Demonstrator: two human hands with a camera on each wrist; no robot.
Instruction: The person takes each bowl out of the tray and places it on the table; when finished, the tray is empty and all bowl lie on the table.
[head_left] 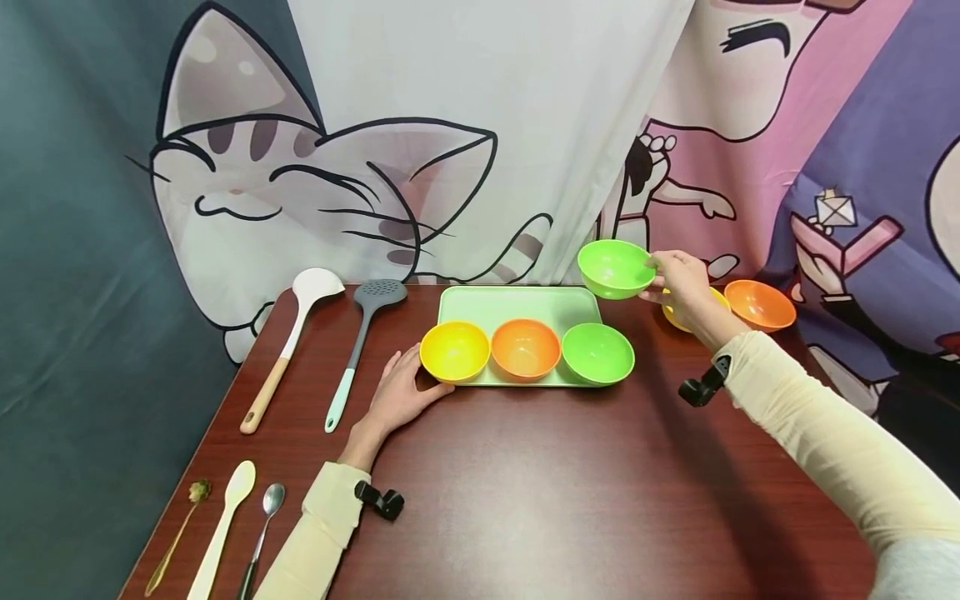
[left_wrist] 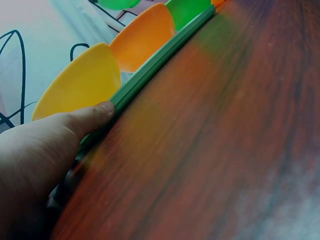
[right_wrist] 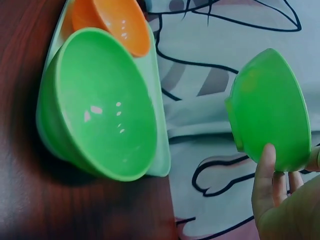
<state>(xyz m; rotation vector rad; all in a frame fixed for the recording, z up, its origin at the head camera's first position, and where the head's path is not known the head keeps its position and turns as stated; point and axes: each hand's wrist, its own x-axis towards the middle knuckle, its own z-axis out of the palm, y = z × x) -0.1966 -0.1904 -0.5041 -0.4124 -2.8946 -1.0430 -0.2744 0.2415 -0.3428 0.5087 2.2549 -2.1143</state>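
Note:
My right hand (head_left: 684, 287) grips a light green bowl (head_left: 615, 268) by its right side, thumb and fingers at the wall, raised above the back right corner of the tray. On the pale green tray (head_left: 517, 304) a yellow bowl (head_left: 455, 352), an orange bowl (head_left: 526, 350) and a second green bowl (head_left: 597, 354) stand in a row along the front. At the tray's front left corner lies my left hand (head_left: 400, 392), its thumb (left_wrist: 95, 117) extended along the front edge beside the yellow bowl. The other left fingers are hidden in the left wrist view.
Behind my right hand are another yellow bowl (head_left: 677, 320), partly covered, and an orange bowl (head_left: 760, 305). A ladle (head_left: 292, 342) and a slotted turner (head_left: 362, 350) lie left, with several spoons (head_left: 225, 525) nearer. A printed curtain (head_left: 480, 67) hangs behind the table.

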